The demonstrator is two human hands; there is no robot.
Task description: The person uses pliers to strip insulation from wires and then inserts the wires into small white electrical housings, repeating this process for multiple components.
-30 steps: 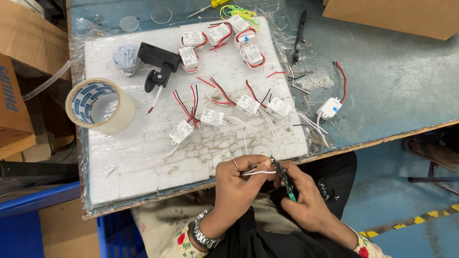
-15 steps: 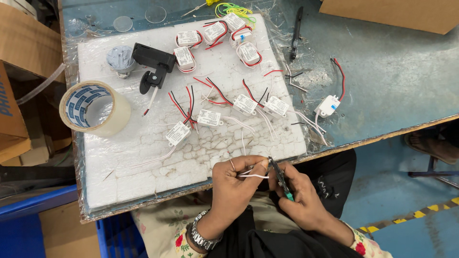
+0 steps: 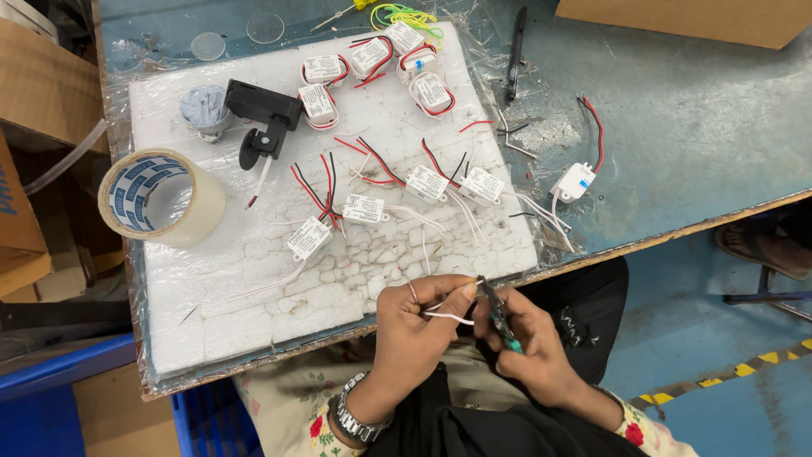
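Left hand sits just below the near table edge, thumb and forefinger pinched narrow on thin white wires; a ring shows on one finger, metal watch on the wrist. Wires run roughly left-right, loose ends pointing twd the right hand, slight downward slant. Right hand is touching distance away, closed round a small cutter w/ teal handle; tool's long axis goes from up-left tip, near the left thumb, down-right into the palm. Tip meets the wire ends right at the left fingertips, so tool is across the wires, not along them. Cannot tell if the blades are closed on a wire.

Rest of bench, L to R: roll of clear tape at the left edge of the white foam board; grey round part and black bracket up-left; white driver module w/ red/black leads nearest the left hand among loose ones, then three more in a row mid-board; a cluster of modules w/ leads coiled at the far edge. One lone module lies off the board on the blue-grey table, nearer the right hand. Black pen-like tool further back. Cardboard box top right.
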